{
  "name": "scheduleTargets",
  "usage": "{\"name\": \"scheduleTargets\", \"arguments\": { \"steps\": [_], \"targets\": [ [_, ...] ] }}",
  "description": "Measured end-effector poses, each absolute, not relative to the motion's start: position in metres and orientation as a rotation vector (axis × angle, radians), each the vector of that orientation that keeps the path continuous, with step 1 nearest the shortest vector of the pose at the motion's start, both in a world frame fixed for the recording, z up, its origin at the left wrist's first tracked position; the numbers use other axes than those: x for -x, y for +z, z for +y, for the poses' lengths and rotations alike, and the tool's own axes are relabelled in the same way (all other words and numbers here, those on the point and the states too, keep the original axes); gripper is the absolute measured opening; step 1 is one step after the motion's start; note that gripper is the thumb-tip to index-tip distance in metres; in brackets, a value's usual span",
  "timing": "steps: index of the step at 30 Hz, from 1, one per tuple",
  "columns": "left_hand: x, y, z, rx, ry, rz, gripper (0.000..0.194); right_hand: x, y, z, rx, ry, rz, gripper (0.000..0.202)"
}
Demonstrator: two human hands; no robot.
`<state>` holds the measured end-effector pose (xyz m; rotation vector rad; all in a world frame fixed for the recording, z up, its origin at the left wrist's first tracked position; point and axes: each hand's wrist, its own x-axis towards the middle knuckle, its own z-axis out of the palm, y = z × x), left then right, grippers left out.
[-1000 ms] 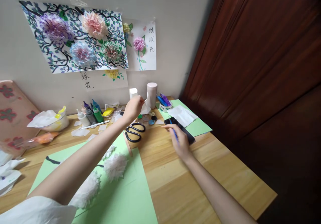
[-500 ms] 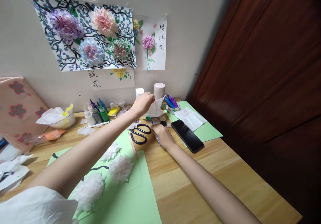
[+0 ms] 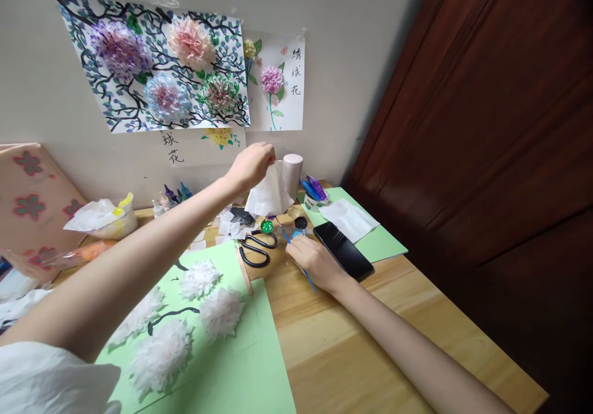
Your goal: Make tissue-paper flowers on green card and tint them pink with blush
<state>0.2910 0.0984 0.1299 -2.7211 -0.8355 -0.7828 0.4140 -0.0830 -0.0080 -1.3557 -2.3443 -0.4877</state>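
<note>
My left hand (image 3: pixel 256 162) is closed on a white tissue (image 3: pixel 269 193), which hangs from my fingers in front of a pale cylindrical container (image 3: pixel 293 173). In my right hand (image 3: pixel 317 262) is a slim blue paintbrush (image 3: pixel 309 279), its tip pointing away from me. Near that tip sit small paint pots, one green (image 3: pixel 267 226) and one black (image 3: pixel 301 223). Black-handled scissors (image 3: pixel 256 258) lie left of my right hand. White fluffy paper flowers (image 3: pixel 162 355) and black painted branches rest on a green sheet (image 3: pixel 241 371).
A black phone (image 3: pixel 343 250) lies right of my right hand, by a flat tissue (image 3: pixel 349 219) on green paper. Behind is a tub of blue and purple tubes (image 3: pixel 316 190). Flower artwork (image 3: pixel 167 62) hangs on the wall. A wooden stick (image 3: pixel 245 272) lies beside the scissors.
My left hand has risen and shifted left, lifting the tissue. My right hand has drawn back toward me and to the right with the paintbrush, uncovering the paint pots.
</note>
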Motion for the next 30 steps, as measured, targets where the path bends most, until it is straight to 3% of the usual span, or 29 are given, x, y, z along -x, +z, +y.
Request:
{"name": "scheduleTargets", "arguments": {
  "steps": [15,30],
  "targets": [
    [-0.246,0.144,0.097,2.772,-0.83,-0.837,0.011,-0.42,-0.018,-0.151,1.119,-0.429,-2.452,0.029],
    [-0.25,0.135,0.092,3.289,-1.33,-1.303,0.007,-0.422,-0.004,-0.166,0.958,-0.581,-2.241,0.022]
  ]
}}
